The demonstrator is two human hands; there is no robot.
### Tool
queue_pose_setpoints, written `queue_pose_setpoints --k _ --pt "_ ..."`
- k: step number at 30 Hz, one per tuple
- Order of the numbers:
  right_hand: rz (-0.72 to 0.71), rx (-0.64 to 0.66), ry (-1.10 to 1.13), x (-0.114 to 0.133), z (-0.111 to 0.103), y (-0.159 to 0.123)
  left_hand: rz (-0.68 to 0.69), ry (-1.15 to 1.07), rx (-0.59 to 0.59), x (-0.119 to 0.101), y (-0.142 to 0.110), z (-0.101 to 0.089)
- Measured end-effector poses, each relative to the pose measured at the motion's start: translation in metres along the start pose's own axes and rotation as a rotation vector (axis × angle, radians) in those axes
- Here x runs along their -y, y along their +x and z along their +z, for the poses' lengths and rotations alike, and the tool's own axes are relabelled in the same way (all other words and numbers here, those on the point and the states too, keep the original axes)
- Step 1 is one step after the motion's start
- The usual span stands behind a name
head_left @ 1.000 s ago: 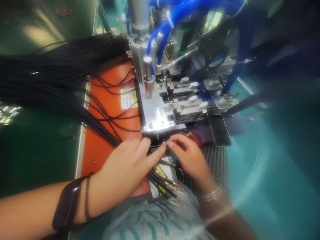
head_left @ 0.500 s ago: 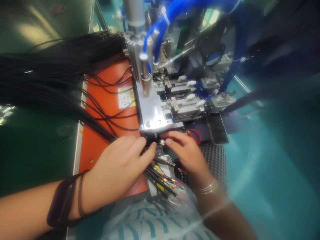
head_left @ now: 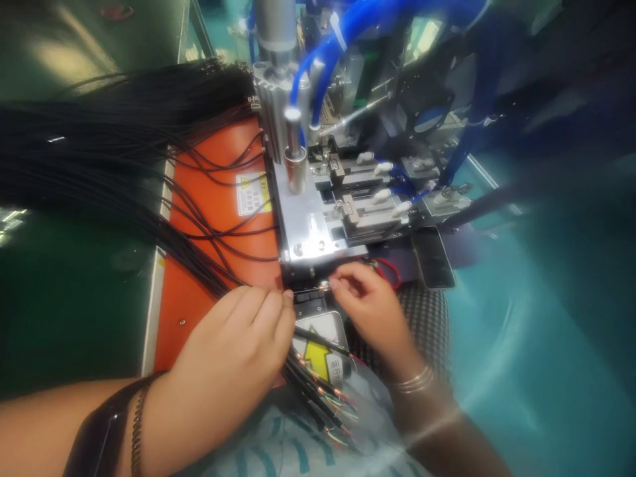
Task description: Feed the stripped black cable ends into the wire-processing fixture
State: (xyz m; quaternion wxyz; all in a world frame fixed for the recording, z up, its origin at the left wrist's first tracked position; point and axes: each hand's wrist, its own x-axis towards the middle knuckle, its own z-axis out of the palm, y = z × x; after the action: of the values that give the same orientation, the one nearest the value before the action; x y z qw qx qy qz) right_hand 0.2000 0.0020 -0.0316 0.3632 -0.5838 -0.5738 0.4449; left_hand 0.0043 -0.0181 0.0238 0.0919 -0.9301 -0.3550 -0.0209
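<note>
While the right hand (head_left: 375,313) touches a metal piece (head_left: 324,286), the left hand (head_left: 236,348) covers cables (head_left: 189,260), both grips unclear

Fixture plate (head_left: 307,222): smooth, bright metal, glossy; orange panel (head_left: 193,298): smooth, with soft sheen; cable bundle (head_left: 191,260): black, plastic-looking sheathing; tubing (head_left: 382,18): glossy blue plastic; phone (head_left: 434,257): smooth, glossy face.
</note>
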Motion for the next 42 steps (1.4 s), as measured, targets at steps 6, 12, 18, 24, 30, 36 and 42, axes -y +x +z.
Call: queue_pose_setpoints --k 6,12,18,24,30,36,42 --pt "-0.21 0.009 -0.147 -0.01 -0.003 -0.007 -0.023 -0.038 0.022 0.003 -0.001 0.003" --pt "-0.38 0.03 -0.182 -0.007 -0.017 -0.009 -0.034 -0.092 0.018 0.008 0.004 0.0" --pt "-0.769 0.291 -0.129 0.002 -0.032 -0.017 -0.048 -0.134 0.03 0.011 0.005 -0.001" --pt "-0.694 0.189 -0.034 -0.003 -0.016 -0.012 -0.095 -0.099 -0.013 0.019 0.008 0.009" --pt "-0.642 0.075 0.052 -0.005 -0.008 -0.004 0.128 -0.175 -0.259 0.025 0.004 0.004" --pt "-0.524 -0.045 0.046 -0.002 -0.006 -0.006 0.167 -0.203 -0.301 0.023 0.001 0.0" --pt "-0.452 -0.102 0.033 0.004 0.001 -0.008 0.044 -0.356 -0.19 0.021 -0.001 0.017"
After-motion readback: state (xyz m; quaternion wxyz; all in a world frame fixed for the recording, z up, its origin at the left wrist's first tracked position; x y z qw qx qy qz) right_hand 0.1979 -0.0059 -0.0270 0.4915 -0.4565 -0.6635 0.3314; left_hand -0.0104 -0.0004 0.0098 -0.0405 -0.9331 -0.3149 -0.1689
